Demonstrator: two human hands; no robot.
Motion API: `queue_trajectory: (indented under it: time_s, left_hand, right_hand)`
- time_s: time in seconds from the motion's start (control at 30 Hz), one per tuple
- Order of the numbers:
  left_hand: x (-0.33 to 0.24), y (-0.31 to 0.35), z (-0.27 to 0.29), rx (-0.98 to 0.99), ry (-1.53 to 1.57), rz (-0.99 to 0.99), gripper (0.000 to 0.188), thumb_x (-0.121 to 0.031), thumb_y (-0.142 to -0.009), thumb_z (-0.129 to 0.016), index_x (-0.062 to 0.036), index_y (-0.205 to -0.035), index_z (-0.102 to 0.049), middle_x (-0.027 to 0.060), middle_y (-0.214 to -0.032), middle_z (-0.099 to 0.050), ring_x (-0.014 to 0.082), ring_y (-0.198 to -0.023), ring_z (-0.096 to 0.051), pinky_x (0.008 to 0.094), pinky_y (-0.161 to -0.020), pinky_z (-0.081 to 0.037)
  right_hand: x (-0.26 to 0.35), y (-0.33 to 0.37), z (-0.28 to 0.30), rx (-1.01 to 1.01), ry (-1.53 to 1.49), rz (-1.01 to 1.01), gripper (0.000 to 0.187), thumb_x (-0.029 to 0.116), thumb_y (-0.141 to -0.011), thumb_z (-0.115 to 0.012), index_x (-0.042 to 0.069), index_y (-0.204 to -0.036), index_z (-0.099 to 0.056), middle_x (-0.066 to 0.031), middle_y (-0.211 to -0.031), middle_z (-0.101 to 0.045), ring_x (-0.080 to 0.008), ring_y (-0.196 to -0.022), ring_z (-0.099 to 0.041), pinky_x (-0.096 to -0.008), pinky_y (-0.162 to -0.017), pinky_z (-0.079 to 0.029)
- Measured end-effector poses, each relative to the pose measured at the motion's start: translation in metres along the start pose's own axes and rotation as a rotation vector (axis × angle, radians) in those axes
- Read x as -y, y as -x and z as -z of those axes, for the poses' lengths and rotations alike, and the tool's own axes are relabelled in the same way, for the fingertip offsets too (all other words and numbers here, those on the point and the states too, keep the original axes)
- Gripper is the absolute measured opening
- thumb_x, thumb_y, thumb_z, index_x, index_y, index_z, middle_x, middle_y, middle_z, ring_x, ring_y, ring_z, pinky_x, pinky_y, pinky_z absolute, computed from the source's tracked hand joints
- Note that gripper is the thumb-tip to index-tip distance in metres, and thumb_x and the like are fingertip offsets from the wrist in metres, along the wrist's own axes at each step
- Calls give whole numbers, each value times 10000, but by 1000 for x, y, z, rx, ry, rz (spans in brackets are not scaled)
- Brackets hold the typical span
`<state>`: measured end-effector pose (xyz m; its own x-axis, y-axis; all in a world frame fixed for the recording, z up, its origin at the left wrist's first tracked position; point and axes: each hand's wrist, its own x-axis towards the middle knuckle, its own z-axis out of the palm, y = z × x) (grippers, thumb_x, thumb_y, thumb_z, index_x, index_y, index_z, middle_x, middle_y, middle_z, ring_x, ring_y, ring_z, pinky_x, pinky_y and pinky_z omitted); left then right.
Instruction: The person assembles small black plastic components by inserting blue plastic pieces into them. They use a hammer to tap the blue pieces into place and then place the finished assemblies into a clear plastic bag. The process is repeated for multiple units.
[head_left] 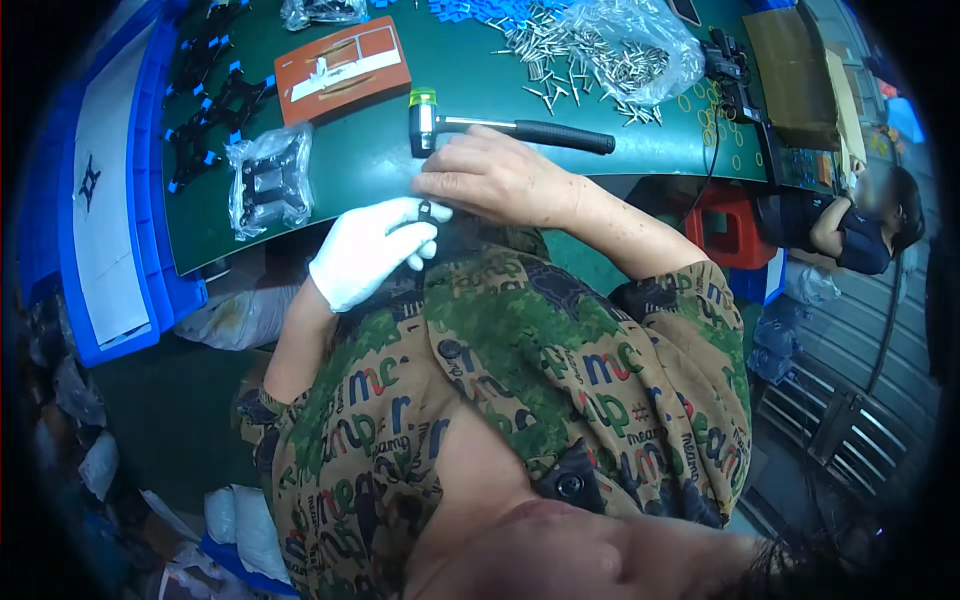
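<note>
My left hand, in a white glove, is closed near the table's front edge. Between its thumb and fingers is a small black part, mostly covered by the glove. My bare right hand is right beside it, with curled fingers close above that part; whatever they pinch is hidden. Just beyond the right hand lies a mallet with a black handle, a metal neck and a yellow-green cap on its head. Left of the hands, a black frame-shaped part rests in a clear plastic bag.
On the green table are an orange box, black X-shaped frames with blue tips, piled metal pins, a clear bag, blue pieces and yellow rings. A blue crate stands left; another person is at right.
</note>
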<state>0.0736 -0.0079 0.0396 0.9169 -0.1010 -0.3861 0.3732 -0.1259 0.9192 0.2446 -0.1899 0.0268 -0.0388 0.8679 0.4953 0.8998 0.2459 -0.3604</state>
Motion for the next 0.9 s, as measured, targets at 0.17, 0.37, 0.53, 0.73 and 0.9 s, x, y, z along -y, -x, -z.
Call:
queue_trajectory:
  time_s: [0.17, 0.37, 0.53, 0.73, 0.9]
  left_hand:
    - [0, 1, -5, 40, 91, 75, 282, -182, -1030, -599, 2, -1213, -711, 49, -862, -710, 99, -730, -653, 251, -702, -537]
    - [2, 7, -13, 5, 126, 83, 270, -160, -1050, -571, 21, -1186, -718, 44, -830, -698, 95, -697, -628, 245, -667, -512]
    - [7, 8, -18, -42, 47, 0, 262, -171, -1052, -565, 13, -1131, -734, 26, -803, -686, 81, -655, -606, 232, -622, -482]
    - [12, 7, -14, -166, -171, -131, 249, -216, -1022, -624, -12, -1054, -764, 18, -726, -671, 49, -602, -575, 207, -558, -450]
    - [14, 5, -16, -94, -114, -40, 249, -224, -1018, -629, -21, -1054, -767, 20, -735, -684, 50, -593, -580, 212, -551, -461]
  right_hand:
    - [-1, 12, -15, 0, -1, 26, 306, 85, -813, -734, 94, -1117, -694, -24, -991, -664, -217, -853, -643, -366, -754, -499]
    - [11, 20, -28, -106, -4, -23, 283, 94, -801, -729, 92, -1083, -703, -25, -935, -654, -211, -820, -641, -364, -728, -497]
    - [20, 26, -36, -178, 38, -76, 250, 123, -815, -736, 101, -1062, -708, -10, -870, -626, -195, -782, -630, -342, -693, -475]
    - [-7, 16, -7, -102, 190, 1, 331, 163, -810, -750, 133, -1130, -674, -10, -807, -580, -207, -743, -613, -385, -690, -464]
    - [-91, -9, 38, -100, 399, -339, 200, 201, -910, -672, 155, -1099, -718, -58, -963, -657, -285, -972, -662, -436, -803, -492]
